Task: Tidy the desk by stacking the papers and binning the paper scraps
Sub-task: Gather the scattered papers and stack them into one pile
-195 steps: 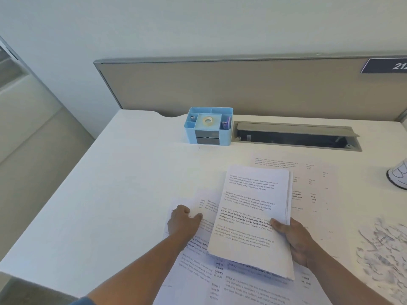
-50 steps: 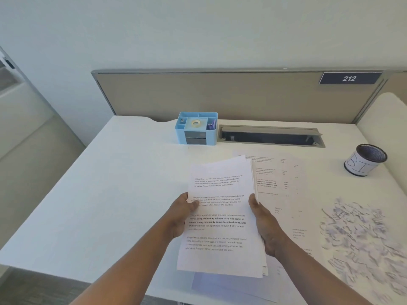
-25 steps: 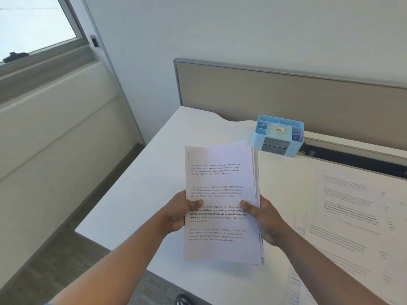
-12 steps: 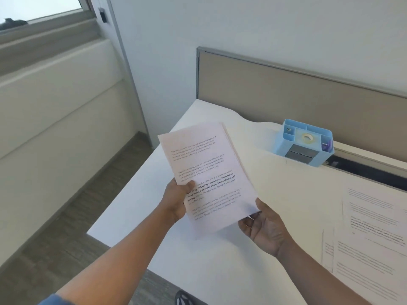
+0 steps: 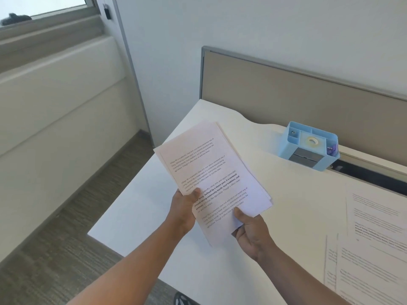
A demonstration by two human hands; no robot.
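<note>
Stack of papers (image 5: 211, 179) held tilted above the left part of the white worktop (image 5: 286, 194), left hand (image 5: 184, 211) pinching its left edge, thumb on top. Right hand (image 5: 251, 233) gripping the near corner, fingers curled beneath. More printed sheets (image 5: 374, 249) lying flat at right; blue organizer (image 5: 308, 146) near the partition.

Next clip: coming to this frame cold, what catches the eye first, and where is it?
First, the stack of printed papers, held tilted above the white desk near its left edge; the left hand grips its left side and the right hand its bottom corner. Next, the blue desk organizer at the back by the partition, then loose printed sheets lying at the right.
</note>
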